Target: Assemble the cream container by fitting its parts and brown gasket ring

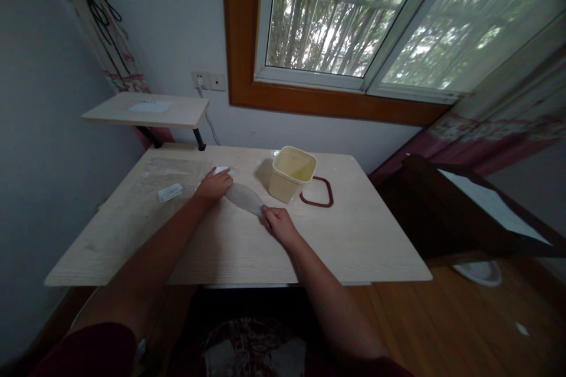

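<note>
Right hand, left hand, perhaps bag, ends hidden

Cream bin, brown ring, small packet

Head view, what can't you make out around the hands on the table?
Pale translucent thing: head view, both ends covered by the left hand and right hand; too blurred to identify, grip unclear.
Cream bin: head view, bottom hidden by its own near wall.
Small white packet: head view, print too small to read.
</note>
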### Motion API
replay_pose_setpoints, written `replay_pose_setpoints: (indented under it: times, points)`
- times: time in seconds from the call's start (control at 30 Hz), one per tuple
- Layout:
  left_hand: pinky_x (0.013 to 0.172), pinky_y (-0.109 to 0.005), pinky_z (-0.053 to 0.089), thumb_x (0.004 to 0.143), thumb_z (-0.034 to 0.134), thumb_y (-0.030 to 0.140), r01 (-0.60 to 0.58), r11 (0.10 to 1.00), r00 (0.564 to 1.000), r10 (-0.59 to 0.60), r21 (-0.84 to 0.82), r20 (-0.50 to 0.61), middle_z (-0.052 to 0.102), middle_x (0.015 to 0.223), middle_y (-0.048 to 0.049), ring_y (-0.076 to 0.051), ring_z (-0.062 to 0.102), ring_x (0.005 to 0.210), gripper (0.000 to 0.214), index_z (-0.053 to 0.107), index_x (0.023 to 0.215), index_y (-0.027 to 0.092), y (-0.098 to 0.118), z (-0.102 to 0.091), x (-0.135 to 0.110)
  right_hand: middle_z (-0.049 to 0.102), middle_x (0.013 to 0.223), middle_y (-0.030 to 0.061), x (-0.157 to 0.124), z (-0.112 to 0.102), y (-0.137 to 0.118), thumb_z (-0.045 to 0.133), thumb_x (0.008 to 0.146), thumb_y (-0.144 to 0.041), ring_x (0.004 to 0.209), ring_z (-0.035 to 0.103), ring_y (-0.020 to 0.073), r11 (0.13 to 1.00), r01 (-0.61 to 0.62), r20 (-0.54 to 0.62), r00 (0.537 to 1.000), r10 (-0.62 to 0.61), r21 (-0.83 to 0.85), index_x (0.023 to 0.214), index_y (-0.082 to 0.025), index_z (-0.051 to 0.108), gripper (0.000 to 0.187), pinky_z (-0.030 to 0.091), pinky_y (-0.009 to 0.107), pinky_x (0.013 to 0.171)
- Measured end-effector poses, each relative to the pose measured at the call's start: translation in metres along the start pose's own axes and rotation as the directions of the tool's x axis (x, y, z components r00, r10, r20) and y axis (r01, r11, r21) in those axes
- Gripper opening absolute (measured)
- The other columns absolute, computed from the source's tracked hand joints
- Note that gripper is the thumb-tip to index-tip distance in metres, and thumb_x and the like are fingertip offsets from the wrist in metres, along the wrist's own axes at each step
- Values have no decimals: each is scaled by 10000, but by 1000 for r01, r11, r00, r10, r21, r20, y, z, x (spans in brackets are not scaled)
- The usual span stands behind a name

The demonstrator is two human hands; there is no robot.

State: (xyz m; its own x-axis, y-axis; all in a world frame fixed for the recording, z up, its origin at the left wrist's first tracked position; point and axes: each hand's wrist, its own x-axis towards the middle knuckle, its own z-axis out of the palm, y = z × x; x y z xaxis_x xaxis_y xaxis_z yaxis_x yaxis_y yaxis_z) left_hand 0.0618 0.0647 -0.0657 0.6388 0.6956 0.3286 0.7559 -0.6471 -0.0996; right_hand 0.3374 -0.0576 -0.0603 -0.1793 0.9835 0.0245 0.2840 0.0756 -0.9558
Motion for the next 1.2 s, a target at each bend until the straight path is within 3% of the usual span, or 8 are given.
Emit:
replay_pose_setpoints:
  times: [0.2,0.43,0.6,0.77,0.87,0.97,1.07,1.2]
  points:
    - [1163,-599,337,966,412,162,-1,1000,1000,1,23,-13,671,1291,-189,-303,532,1371,312,685,1117,162,-3,6,-2,386,487,-41,0,-3,-1,457,927,-650,496,341,122,999,-15,34,999,14,32,531,-228,429,580,284,275,521]
    - [1156,-598,335,947,447,188,66,997,997,-64,49,-46,651,1327,-188,-319,577,1300,295,697,1103,172,2,5,-1,345,605,-43,-3,-9,0,540,909,-555,588,338,121,986,144,108,985,-135,-82,582,-219,402,489,262,263,558]
    - [1201,-695,153,886,573,272,88,996,992,-87,9,-87,652,1320,-178,-363,486,1385,333,675,1193,192,13,-7,1,392,583,-46,-2,-9,3,548,907,-539,577,361,126,998,60,82,995,-58,-19,607,-222,448,447,271,259,550]
    - [1227,-692,24,841,650,398,-58,997,994,52,-54,-92,545,1476,-174,-369,381,1465,635,524,1423,179,31,-23,7,400,597,-38,-1,-8,5,561,898,-522,595,365,130,997,71,66,995,-72,20,601,-221,453,437,275,260,551]
    - [1241,-641,103,833,661,371,-156,983,988,152,-99,-39,581,1424,-188,-340,492,1377,698,467,1467,156,46,-26,15,381,585,-45,-2,-10,3,578,883,-513,577,343,123,997,51,77,996,-55,50,597,-221,444,430,254,261,538]
    - [1208,-543,275,842,654,331,-197,970,979,202,-143,20,677,1227,-149,-294,608,1203,575,539,1378,158,62,-21,21,380,566,-52,-4,-12,2,589,866,-507,552,327,117,996,0,81,997,-8,90,598,-219,462,413,232,262,524]
    - [1014,-427,475,838,652,275,-135,977,987,148,-162,68,693,1093,-120,-276,634,1089,363,626,1183,165,72,-14,22,387,563,-51,-4,-13,2,599,854,-502,555,332,115,994,-8,64,998,1,105,589,-214,471,412,236,262,529]
    - [827,-367,517,840,659,253,-62,987,985,84,-148,148,696,989,-117,-274,653,997,202,643,1021,164,76,-8,17,461,585,-37,-4,-13,3,596,857,-521,570,381,123,993,-6,61,998,-1,120,638,-206,533,389,279,259,542]
